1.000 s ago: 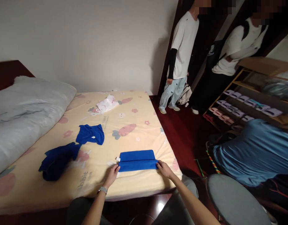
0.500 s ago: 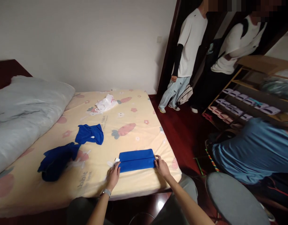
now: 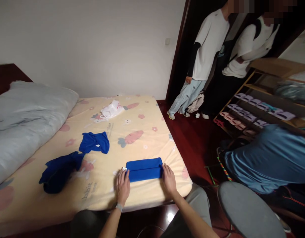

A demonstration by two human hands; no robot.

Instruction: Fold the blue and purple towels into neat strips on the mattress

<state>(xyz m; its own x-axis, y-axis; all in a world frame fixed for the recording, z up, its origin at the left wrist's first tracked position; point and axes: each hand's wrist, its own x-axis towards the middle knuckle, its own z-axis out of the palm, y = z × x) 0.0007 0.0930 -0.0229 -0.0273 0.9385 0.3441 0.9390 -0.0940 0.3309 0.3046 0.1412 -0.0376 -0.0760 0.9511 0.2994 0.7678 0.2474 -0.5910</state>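
Note:
A blue cloth (image 3: 145, 164), folded into a flat rectangle with a seam where its two long halves meet, lies near the front edge of the bed. A small white tag sticks out at its left end. My left hand (image 3: 123, 186) rests at that end, fingers stretched out and touching the cloth's edge. At the opposite end, my right hand (image 3: 169, 179) lies with its fingers extended along the short edge. Two more blue cloths are to the left: a partly spread one (image 3: 99, 141) with a white tag, and a crumpled one (image 3: 59, 173) closer to me.
The bed (image 3: 147, 142) has a patterned yellow sheet. A white plastic bag (image 3: 112, 109) and a grey quilt (image 3: 30, 115) lie on it. Two people stand by the doorway; another in a blue shirt (image 3: 264, 158) bends near a grey stool (image 3: 246, 210). A slipper rack (image 3: 256, 82) stands right.
My left hand has moved slightly right, onto the cloth's left end. My right hand's fingers have straightened along the right edge. The folded cloth stays in place.

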